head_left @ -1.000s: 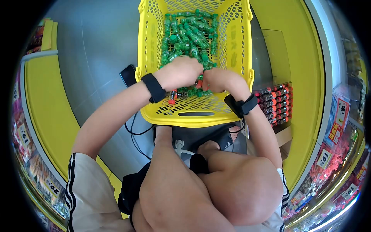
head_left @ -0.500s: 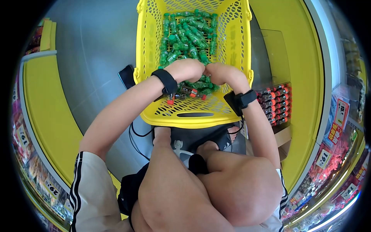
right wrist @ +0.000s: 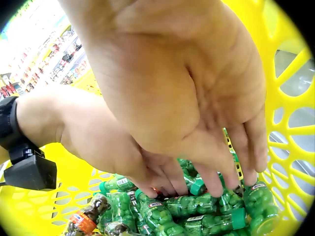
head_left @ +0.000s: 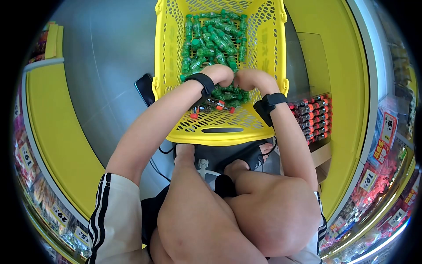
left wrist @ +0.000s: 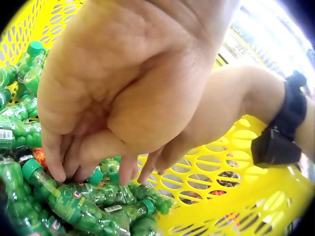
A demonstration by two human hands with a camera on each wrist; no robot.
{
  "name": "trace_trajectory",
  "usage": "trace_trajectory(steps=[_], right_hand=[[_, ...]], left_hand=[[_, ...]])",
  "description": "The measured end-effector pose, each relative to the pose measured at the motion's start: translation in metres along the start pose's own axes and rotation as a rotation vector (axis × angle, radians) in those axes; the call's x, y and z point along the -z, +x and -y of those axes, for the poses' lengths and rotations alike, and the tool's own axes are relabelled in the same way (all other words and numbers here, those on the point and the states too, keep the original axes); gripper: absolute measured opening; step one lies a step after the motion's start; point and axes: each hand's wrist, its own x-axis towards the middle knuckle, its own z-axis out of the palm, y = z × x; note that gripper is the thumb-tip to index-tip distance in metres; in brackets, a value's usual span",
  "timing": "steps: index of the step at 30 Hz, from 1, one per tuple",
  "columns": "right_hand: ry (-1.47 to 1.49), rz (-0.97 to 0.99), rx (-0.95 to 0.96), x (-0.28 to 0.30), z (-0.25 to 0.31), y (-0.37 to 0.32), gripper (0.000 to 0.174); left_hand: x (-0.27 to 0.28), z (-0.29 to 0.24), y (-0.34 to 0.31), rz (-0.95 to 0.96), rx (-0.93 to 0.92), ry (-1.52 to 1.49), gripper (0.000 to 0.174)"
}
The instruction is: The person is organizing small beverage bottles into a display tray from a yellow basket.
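Observation:
Small green candy bottles point(head_left: 217, 37) with green caps lie in a yellow basket point(head_left: 266, 57). My left hand point(head_left: 222, 75) reaches in over the near part of the pile, palm down. In the left wrist view, its fingers point(left wrist: 54, 160) point down at a green bottle point(left wrist: 74, 204). Beside it, my right hand point(head_left: 252, 80) bends down, and in the right wrist view its fingers point(right wrist: 248, 147) touch the green bottles point(right wrist: 197, 204). The two hands nearly meet. Dark bottles with orange-red caps point(head_left: 194, 115) lie at the basket's near end.
A clear box of dark bottles with orange caps point(head_left: 314, 119) stands right of the basket. A phone point(head_left: 144, 89) lies on the floor at left. Yellow shelf ledges point(head_left: 57, 132) and packaged goods with price tags line both sides. Cables run near the feet.
Both hands have drawn close together over the near pile, and the left forearm has swung right. Orange-capped bottles that were partly under the hands now show by the near wall.

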Motion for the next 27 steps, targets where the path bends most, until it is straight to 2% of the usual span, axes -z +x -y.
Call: trace_trajectory(steps=[3,5,9,11,16,18,22,27], right_hand=[[0.055,-0.074,-0.066,-0.005,0.0,0.003,0.039],[0.049,-0.076,-0.08,-0.006,0.001,0.003,0.039],[0.011,-0.04,-0.094,-0.008,0.002,0.013,0.039],[0.03,-0.054,-0.077,-0.011,0.0,0.017,0.038],[0.131,-0.077,-0.004,-0.008,-0.001,0.018,0.036],[0.286,-0.119,-0.045,-0.003,-0.001,0.012,0.034],[0.242,-0.168,-0.031,0.0,0.003,0.009,0.033],[0.366,-0.168,-0.116,0.0,0.008,0.007,0.036]], left_hand=[[0.004,0.0,-0.005,0.012,0.032,-0.017,0.032],[0.0,0.004,0.001,-0.04,0.077,-0.15,0.023],[-0.003,0.009,0.012,0.029,0.071,-0.094,0.028],[-0.007,0.01,0.014,0.034,0.03,-0.085,0.014],[-0.006,0.016,0.021,0.063,0.016,-0.042,0.015],[-0.002,0.014,0.018,0.099,0.003,-0.016,0.018],[-0.012,0.012,0.019,0.032,0.02,-0.129,0.021],[-0.004,0.012,0.012,0.077,0.031,-0.053,0.025]])
